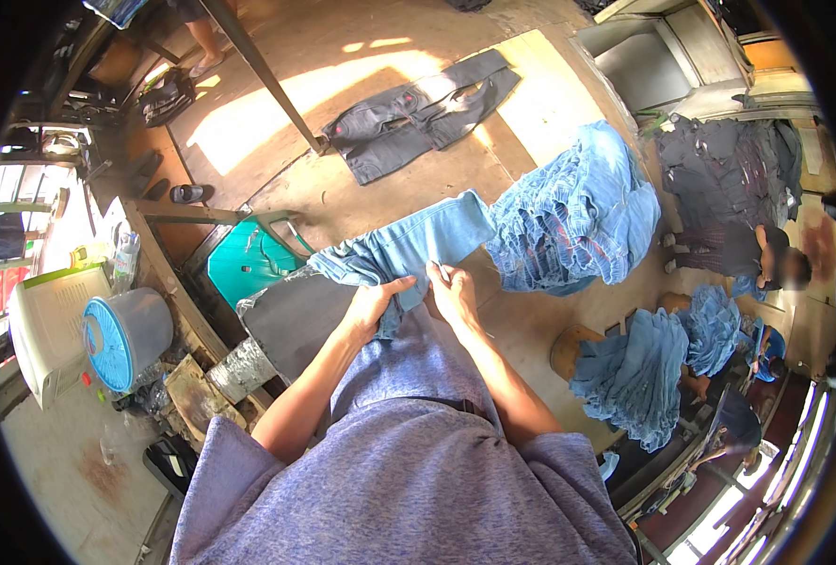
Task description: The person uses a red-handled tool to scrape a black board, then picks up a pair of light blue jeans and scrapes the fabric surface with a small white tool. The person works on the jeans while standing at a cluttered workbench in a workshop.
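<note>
A pair of light blue jeans (442,231) lies stretched across the end of a dark padded board (296,315) in front of me. My left hand (373,306) is closed on the bunched near edge of the jeans, thumb on top. Close beside it, my right hand (453,297) has its fingers pinched together at the same edge. Something thin and pale shows between its thumb and forefinger, too small to name. To the right of the jeans stands a tall pile of blue jeans (573,207), stacked in folds.
Dark trousers (418,118) lie on the sunlit floor beyond a slanting post (267,80). At left are a teal stool (249,259) and a clear bucket with a blue lid (112,344). More jeans (630,377) and dark garments (729,169) are heaped at right, near several people.
</note>
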Demonstrator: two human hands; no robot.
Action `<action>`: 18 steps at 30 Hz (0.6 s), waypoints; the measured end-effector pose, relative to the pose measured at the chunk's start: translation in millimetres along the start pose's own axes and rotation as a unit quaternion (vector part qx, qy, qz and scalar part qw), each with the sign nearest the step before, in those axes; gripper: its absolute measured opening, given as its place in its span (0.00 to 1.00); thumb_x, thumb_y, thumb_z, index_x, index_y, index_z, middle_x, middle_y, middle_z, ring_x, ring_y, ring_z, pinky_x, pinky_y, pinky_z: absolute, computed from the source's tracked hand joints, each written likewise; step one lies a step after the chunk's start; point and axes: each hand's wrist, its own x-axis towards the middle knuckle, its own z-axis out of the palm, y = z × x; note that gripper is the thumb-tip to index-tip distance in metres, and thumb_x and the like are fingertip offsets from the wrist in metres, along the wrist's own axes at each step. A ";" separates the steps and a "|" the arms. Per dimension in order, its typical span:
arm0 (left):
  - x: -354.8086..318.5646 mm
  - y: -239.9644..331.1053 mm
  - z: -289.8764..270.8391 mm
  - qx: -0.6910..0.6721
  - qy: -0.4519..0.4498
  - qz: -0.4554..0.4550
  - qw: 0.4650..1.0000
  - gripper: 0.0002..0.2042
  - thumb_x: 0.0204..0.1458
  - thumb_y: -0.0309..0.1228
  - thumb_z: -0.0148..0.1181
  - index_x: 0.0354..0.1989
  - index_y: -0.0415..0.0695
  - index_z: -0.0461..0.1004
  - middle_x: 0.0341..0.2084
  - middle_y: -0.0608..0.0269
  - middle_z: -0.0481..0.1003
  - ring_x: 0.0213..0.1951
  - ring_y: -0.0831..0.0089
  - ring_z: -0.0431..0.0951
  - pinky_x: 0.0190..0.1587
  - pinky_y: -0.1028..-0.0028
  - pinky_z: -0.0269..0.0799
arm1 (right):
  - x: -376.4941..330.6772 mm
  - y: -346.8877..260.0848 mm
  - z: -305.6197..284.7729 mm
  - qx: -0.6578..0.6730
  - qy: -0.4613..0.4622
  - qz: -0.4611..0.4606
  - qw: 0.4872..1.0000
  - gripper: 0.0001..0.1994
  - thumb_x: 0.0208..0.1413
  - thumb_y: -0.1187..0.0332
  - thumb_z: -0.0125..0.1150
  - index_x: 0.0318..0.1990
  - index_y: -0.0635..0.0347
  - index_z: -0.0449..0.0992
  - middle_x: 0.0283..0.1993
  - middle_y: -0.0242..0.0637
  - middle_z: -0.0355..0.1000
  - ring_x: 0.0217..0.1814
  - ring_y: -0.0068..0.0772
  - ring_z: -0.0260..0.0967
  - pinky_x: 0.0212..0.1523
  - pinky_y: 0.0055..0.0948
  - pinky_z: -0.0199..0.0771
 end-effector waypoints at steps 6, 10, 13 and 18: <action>0.2 -4.1 8.3 0.082 0.079 0.057 0.992 0.19 0.53 0.27 0.71 0.52 0.33 0.79 0.46 0.55 0.83 0.45 0.67 0.83 0.52 0.67 0.80 | 0.6 0.4 -3.0 0.015 -0.013 -0.021 1.000 0.22 0.69 0.57 0.62 0.28 0.67 0.75 0.18 0.41 0.66 0.21 0.33 0.62 0.30 0.41 0.64; -2.0 -5.1 1.1 0.040 0.062 0.028 0.997 0.20 0.51 0.27 0.71 0.52 0.33 0.79 0.45 0.54 0.83 0.45 0.66 0.83 0.51 0.67 0.80 | 2.3 -0.1 -8.6 0.009 -0.017 -0.016 1.000 0.22 0.69 0.57 0.62 0.28 0.67 0.76 0.19 0.41 0.67 0.21 0.34 0.63 0.30 0.42 0.65; -3.1 -2.4 -0.5 0.025 0.057 0.005 0.998 0.17 0.51 0.27 0.70 0.49 0.34 0.80 0.43 0.55 0.84 0.42 0.67 0.83 0.47 0.68 0.81 | 3.5 0.6 -10.3 -0.017 -0.026 -0.022 0.999 0.22 0.69 0.56 0.62 0.28 0.67 0.76 0.19 0.43 0.69 0.21 0.36 0.65 0.30 0.43 0.66; 3.9 4.4 11.0 0.043 0.072 -0.013 0.996 0.12 0.55 0.28 0.68 0.45 0.34 0.82 0.40 0.54 0.85 0.38 0.66 0.85 0.45 0.67 0.82 | 4.0 1.7 -8.2 -0.056 -0.008 -0.064 0.996 0.23 0.69 0.55 0.62 0.27 0.67 0.76 0.20 0.48 0.70 0.22 0.41 0.69 0.31 0.44 0.67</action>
